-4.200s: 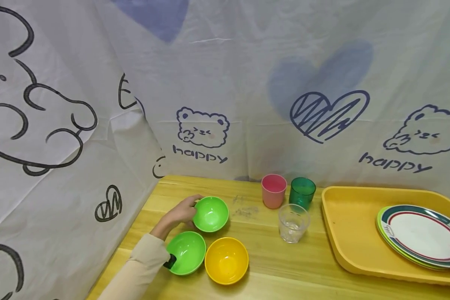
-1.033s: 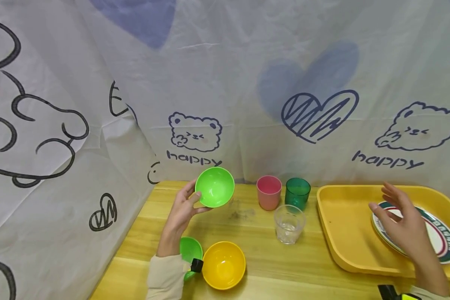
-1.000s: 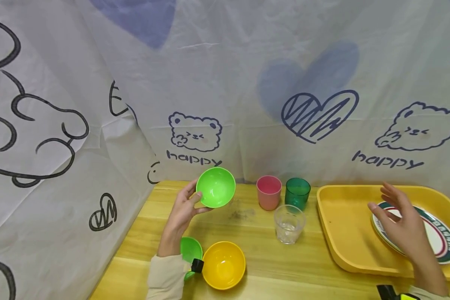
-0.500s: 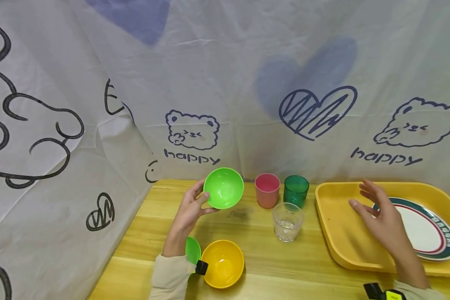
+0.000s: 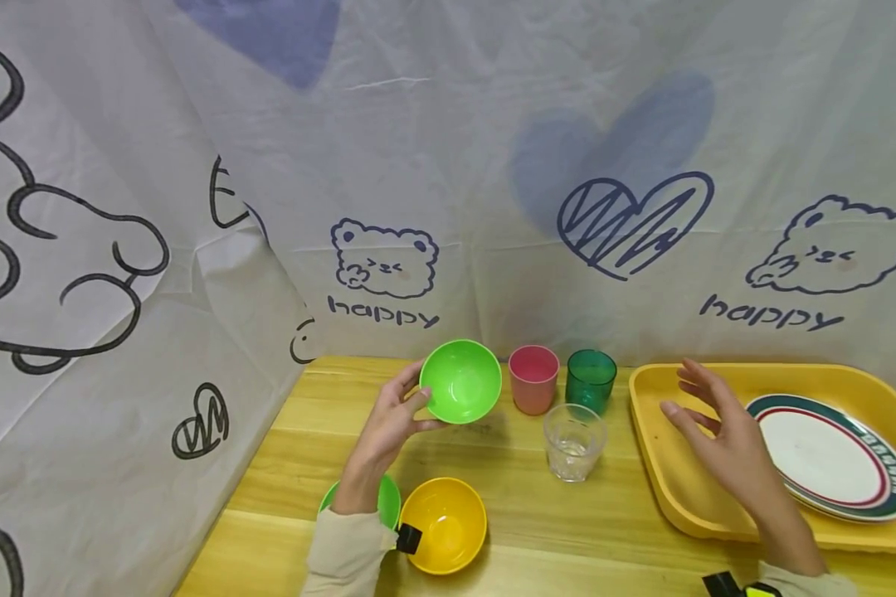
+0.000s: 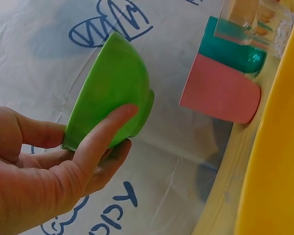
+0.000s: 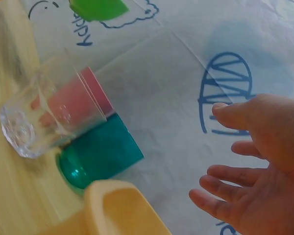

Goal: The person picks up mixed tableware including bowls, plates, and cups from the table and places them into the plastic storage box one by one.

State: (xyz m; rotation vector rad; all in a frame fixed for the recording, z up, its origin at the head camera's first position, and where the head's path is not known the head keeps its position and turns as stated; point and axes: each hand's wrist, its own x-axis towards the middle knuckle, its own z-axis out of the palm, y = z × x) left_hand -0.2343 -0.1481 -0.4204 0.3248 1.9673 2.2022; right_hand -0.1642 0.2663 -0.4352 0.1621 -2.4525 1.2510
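A green bowl (image 5: 461, 381) is held up above the table by my left hand (image 5: 390, 419), thumb on its near side and fingers beneath and behind. In the left wrist view the bowl (image 6: 110, 93) is clear of the table, tipped with its foot toward the cups. My right hand (image 5: 728, 444) hovers over the left part of the yellow tray (image 5: 653, 464), fingers spread and holding nothing. A second green bowl (image 5: 388, 500) is partly hidden behind my left forearm. Beside it sits a yellow bowl (image 5: 448, 526).
Right of the held bowl stand a pink cup (image 5: 533, 381), a dark green cup (image 5: 591, 381) and a clear cup (image 5: 573, 448). A white plate (image 5: 821, 452) with a green and red rim lies stacked in the tray. A printed cloth (image 5: 493, 166) hangs behind the table.
My left hand lifted the green bowl off the table and carried it right, close to the pink cup. My right hand left the plates and moved left over the tray.
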